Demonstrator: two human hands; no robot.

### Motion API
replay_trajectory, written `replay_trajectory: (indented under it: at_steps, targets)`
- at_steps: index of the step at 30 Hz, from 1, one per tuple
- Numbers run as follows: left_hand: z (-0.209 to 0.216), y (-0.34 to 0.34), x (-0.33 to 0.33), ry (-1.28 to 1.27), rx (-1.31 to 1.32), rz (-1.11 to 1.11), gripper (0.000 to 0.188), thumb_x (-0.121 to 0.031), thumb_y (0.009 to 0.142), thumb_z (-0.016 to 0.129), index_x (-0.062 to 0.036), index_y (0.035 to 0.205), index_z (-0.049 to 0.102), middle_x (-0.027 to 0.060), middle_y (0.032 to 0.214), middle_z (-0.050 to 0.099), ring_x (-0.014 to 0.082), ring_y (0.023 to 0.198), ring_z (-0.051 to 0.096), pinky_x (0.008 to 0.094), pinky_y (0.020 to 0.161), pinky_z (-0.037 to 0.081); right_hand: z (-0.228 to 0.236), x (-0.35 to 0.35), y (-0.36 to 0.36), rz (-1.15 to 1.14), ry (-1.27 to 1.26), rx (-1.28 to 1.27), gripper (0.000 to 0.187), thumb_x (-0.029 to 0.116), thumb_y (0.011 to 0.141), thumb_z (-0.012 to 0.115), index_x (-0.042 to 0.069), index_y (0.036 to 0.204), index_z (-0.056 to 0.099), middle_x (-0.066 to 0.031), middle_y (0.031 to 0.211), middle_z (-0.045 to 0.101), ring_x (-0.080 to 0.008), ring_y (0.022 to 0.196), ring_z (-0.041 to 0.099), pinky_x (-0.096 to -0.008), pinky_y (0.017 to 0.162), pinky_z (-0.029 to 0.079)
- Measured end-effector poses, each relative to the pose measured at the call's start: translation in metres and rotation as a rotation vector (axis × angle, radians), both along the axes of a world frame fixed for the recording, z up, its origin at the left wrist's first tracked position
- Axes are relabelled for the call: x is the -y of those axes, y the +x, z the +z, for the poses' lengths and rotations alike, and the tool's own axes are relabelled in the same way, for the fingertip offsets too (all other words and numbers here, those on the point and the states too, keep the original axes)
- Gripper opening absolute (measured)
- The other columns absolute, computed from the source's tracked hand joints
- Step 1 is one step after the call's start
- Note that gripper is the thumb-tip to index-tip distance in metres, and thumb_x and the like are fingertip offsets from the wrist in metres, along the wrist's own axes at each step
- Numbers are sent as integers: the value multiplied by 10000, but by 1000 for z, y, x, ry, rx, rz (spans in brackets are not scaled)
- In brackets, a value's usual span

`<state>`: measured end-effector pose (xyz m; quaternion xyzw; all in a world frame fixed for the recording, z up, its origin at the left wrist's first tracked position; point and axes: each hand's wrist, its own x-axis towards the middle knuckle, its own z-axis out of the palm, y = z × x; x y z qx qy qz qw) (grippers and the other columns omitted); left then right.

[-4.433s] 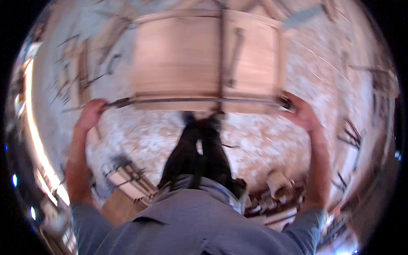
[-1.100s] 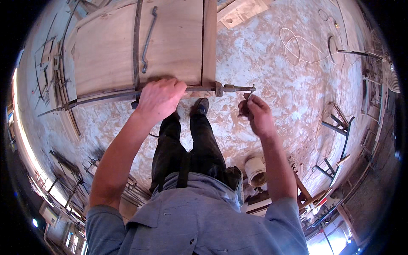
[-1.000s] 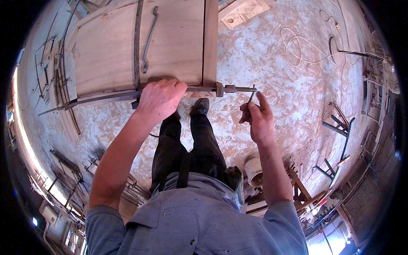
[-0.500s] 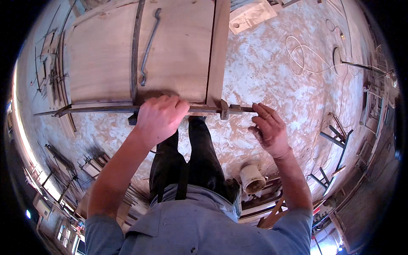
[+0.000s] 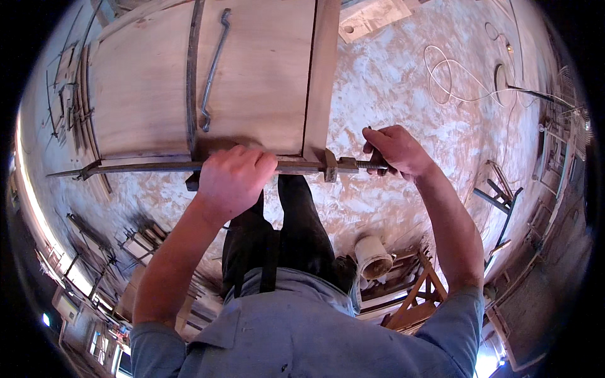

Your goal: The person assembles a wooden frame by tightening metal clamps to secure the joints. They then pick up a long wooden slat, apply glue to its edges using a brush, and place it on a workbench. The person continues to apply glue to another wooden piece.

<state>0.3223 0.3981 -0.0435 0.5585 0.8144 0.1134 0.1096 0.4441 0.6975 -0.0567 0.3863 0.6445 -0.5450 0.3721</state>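
A long metal bar clamp (image 5: 138, 167) lies along the near edge of a wooden panel in a frame (image 5: 261, 75), its jaw (image 5: 330, 165) against the frame's right corner. My left hand (image 5: 234, 179) is wrapped over the bar near its middle. At the right end, my right hand (image 5: 400, 151) closes round the handle end of the threaded screw (image 5: 365, 164); the fingers hide most of the handle. On the panel rests a double-ended offset wrench (image 5: 214, 69), just right of a second metal bar (image 5: 192, 75) that crosses the panel.
A white bucket (image 5: 373, 257) stands on the floor near my right leg. White cable (image 5: 450, 82) loops across the floor at right, by a dark metal stand (image 5: 504, 201). More clamps and bars (image 5: 79, 113) lean at left. A board with a hole (image 5: 372, 20) lies beyond.
My right hand has turned over, and its fingers have closed round the screw's handle end. The left hand keeps its hold on the bar. The view has shifted slightly.
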Motion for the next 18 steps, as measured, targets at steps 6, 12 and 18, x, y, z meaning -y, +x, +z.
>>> replay_trajectory:
  at_steps: [6,12,18]
  targets:
    - [-1,0,0,-17,8,-5,164,-178,726,686,-100,813,571,47,770,593,232,706,620,368,587,507,-2,-2,50,328,586,-679,445,54,809,654,62,1243,552,-145,1336,534,-291,1182,569,-355,947,487]
    - [5,0,-4,-21,46,-6,176,-181,760,686,-83,847,568,71,790,597,274,743,628,402,621,516,-1,10,58,661,789,-1085,385,102,698,733,68,1062,616,-86,1336,545,-279,1233,534,-362,970,488]
    - [6,0,-2,-18,27,-11,193,-173,780,675,-68,913,583,96,839,616,299,770,633,411,639,522,-7,8,54,677,845,-1227,268,109,720,730,36,966,652,-125,1242,610,-290,1024,633,-361,870,529]
